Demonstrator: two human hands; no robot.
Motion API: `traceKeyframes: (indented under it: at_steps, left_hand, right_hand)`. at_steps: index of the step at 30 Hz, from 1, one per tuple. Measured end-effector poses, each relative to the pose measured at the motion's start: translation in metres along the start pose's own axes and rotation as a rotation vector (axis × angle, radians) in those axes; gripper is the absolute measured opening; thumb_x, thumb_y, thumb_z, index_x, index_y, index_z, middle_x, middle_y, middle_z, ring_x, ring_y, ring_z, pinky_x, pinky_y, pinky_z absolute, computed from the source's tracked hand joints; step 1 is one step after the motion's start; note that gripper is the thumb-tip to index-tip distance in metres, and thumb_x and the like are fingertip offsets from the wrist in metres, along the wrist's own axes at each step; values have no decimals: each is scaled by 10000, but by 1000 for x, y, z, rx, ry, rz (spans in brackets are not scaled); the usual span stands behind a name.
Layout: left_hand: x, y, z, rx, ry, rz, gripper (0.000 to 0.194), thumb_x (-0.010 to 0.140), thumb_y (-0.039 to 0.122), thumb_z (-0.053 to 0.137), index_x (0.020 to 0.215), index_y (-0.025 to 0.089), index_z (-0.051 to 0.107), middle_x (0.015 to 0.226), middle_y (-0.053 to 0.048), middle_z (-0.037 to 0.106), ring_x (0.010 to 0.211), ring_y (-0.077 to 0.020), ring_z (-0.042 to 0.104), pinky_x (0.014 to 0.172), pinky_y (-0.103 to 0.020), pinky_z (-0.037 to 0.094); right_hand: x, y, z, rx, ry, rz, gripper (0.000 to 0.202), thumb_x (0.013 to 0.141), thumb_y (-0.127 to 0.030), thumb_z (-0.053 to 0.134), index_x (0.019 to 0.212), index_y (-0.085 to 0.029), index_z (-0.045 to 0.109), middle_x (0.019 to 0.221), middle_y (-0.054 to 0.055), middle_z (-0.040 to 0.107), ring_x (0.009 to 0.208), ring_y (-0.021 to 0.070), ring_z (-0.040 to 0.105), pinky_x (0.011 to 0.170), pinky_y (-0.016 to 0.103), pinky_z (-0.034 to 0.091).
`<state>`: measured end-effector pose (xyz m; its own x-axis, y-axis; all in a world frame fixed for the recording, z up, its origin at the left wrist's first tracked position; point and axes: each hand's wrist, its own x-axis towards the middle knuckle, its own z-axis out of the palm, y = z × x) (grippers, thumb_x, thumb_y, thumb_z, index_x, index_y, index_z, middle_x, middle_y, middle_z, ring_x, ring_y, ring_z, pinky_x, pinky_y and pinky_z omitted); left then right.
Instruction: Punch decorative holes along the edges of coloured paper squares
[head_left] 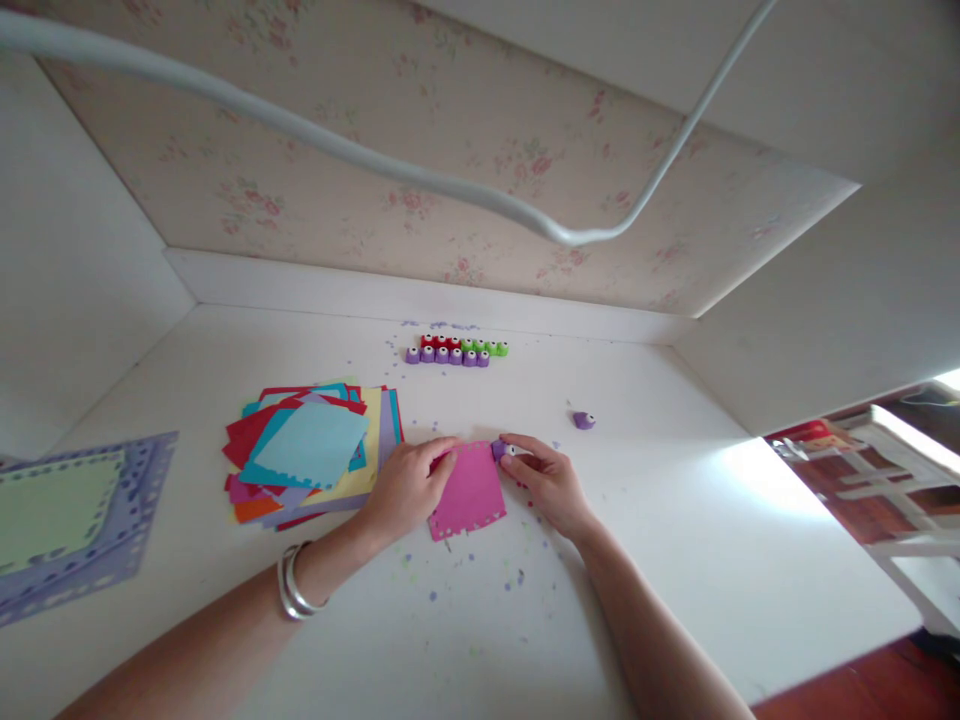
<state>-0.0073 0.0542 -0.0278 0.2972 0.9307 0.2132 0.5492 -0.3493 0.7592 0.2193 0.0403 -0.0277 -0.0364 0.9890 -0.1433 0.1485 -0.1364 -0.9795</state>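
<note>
A pink sheet of paper (pixel 474 490) lies in front of me, with small shapes punched out along its lower edge and some along its top. My left hand (pixel 414 480) pinches its upper left side between thumb and fingers. At the sheet's upper right edge, my right hand (pixel 546 478) grips a small purple craft punch (pixel 501 451) with a white button. The punch touches the paper's edge; whether the paper sits in its slot cannot be made out. Another purple punch (pixel 583 420) lies on its side farther right.
Red, green and purple punches (pixel 456 354) stand in rows near the back wall. A pile of coloured paper (pixel 307 445) is left of my hand. Punched purple and pale green sheets (pixel 67 510) lie far left. Paper bits dot the white table (pixel 660 560). A white cable (pixel 450 190) hangs above.
</note>
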Motion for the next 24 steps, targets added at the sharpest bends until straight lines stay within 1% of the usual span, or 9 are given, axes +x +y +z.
traceKeyframes:
  at_steps: [3, 7, 12, 19, 24]
  left_hand:
    - [0, -1, 0, 13, 5, 0, 285, 957, 320, 475, 1138, 245, 681, 1119, 0, 722, 1036, -190, 672, 940, -310, 501]
    - [0, -3, 1, 13, 10, 4, 279, 954, 313, 477, 1133, 249, 682, 1116, -1, 723, 1032, -191, 673, 942, -317, 500]
    - [0, -2, 2, 21, 10, 8, 280, 955, 309, 476, 1130, 243, 685, 1107, -5, 727, 1019, -191, 678, 939, -322, 504]
    - [-1, 0, 0, 17, 17, 14, 279, 954, 299, 476, 1124, 242, 691, 1105, -3, 728, 1023, -180, 678, 959, -307, 496]
    - [0, 3, -1, 0, 8, 25, 282, 955, 296, 472, 1122, 242, 693, 1098, -6, 730, 1013, -178, 684, 957, -306, 498]
  right_hand:
    - [0, 1, 0, 15, 1, 8, 420, 777, -441, 728, 1117, -198, 683, 622, -19, 612, 461, 66, 375, 388, 190, 280]
    - [1, 3, 0, 29, 0, 13, 418, 779, -442, 729, 1120, -205, 682, 644, -11, 623, 478, 72, 393, 404, 196, 278]
    - [1, 2, -1, 19, -3, 12, 417, 773, -441, 735, 1115, -207, 687, 638, -15, 620, 464, 65, 371, 400, 196, 266]
    - [1, 2, -1, -4, -11, -26, 395, 781, -419, 735, 1110, -206, 686, 657, -11, 633, 470, 70, 381, 390, 190, 288]
    - [0, 0, 0, -25, -13, -42, 371, 789, -400, 725, 1106, -210, 689, 689, -2, 648, 480, 77, 427, 379, 186, 321]
